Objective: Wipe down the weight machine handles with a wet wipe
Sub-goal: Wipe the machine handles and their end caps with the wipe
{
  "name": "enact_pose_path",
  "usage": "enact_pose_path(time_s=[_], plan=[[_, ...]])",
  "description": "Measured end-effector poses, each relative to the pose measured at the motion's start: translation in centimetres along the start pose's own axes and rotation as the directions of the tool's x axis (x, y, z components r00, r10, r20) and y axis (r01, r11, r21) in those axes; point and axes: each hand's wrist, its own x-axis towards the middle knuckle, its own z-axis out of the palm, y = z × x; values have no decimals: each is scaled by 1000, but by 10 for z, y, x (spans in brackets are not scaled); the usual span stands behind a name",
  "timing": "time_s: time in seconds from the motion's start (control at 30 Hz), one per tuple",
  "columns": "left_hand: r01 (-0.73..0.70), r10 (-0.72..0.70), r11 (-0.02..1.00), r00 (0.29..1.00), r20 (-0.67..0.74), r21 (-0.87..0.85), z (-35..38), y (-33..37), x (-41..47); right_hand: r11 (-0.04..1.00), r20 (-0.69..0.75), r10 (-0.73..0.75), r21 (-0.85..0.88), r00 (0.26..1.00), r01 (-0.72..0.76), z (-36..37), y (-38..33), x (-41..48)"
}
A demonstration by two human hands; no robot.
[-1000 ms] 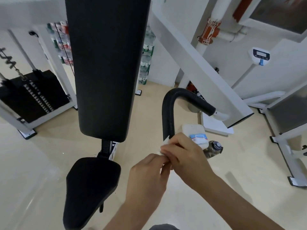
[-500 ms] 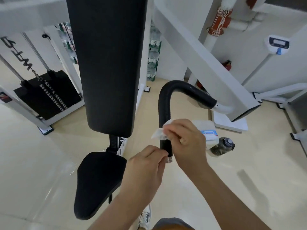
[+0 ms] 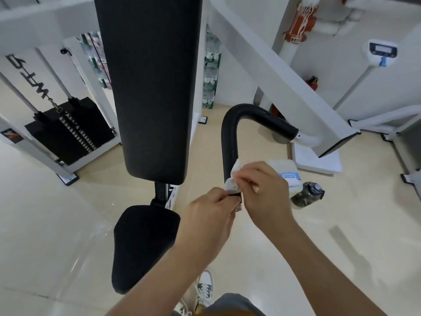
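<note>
A curved black padded handle (image 3: 230, 137) bends down from a white machine arm (image 3: 305, 137) in the middle of the view. A white wet wipe (image 3: 233, 176) is wrapped against the lower part of the handle. My right hand (image 3: 264, 190) pinches the wipe against the handle from the right. My left hand (image 3: 209, 215) grips the handle's bottom end just below the wipe, fingers curled round it.
A tall black backrest (image 3: 150, 87) and black seat (image 3: 141, 242) stand left of the handle. A wipes pack (image 3: 287, 172) and a dark bottle (image 3: 307, 195) lie on the floor behind my right hand. A weight stack (image 3: 68, 131) is far left.
The wipe has slid up and then back down the lower handle with my right hand. My left hand stays at the handle's end. The camera has tilted slightly.
</note>
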Motion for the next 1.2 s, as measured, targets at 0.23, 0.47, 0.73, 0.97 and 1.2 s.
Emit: enact_pose_path(time_s=[0.23,0.47,0.73,0.97,1.2], plan=[[13,-12,999,1000,23,-33,1,-1,-5,986,206,-86,-120,975,112,-4,-20,6],[29,-25,997,998,52,-70,0,-3,-5,924,322,-133,-303,937,235,0,-24,21],[1,0,1000,997,77,-11,-2,-5,-7,840,474,-70,-446,878,308,3,-41,34],[3,-4,1000,998,64,17,-5,1,-11,859,260,-195,-421,946,293,13,-33,45],[163,-160,982,987,34,-96,-1,4,-6,944,4,-249,-220,968,244,14,-10,33]])
